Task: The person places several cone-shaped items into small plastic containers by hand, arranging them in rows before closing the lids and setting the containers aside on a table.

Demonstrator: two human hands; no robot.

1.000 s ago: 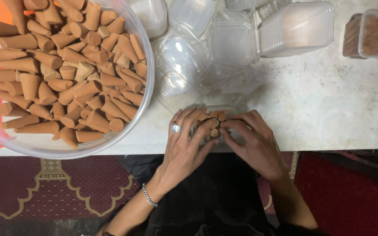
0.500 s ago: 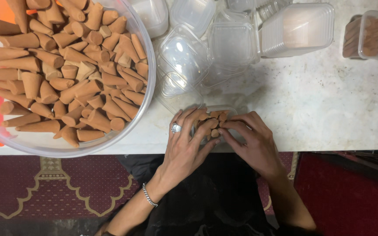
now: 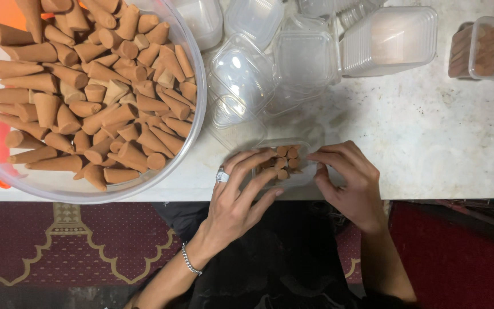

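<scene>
left hand (image 3: 238, 194) flat over the near-left side of a small clear box (image 3: 284, 163), fingers spread and touching the brown cones (image 3: 282, 160) packed upright inside; not closed around anything. right hand (image 3: 350, 180) at the box's right edge, fingers curled against its wall, steadying rather than gripping. box set on the white table (image 3: 430, 131) close to the near edge. compared with half a second ago: hands now drawn apart, box and cone tops uncovered where earlier both hands were bunched together over them. large clear bowl (image 3: 192, 86) of loose cones to the left, unchanged. empty clear boxes and lids (image 3: 307, 57) behind. filled boxes (image 3: 481, 46) far right. ring on the left hand, bracelet (image 3: 188, 260) at the wrist.
</scene>
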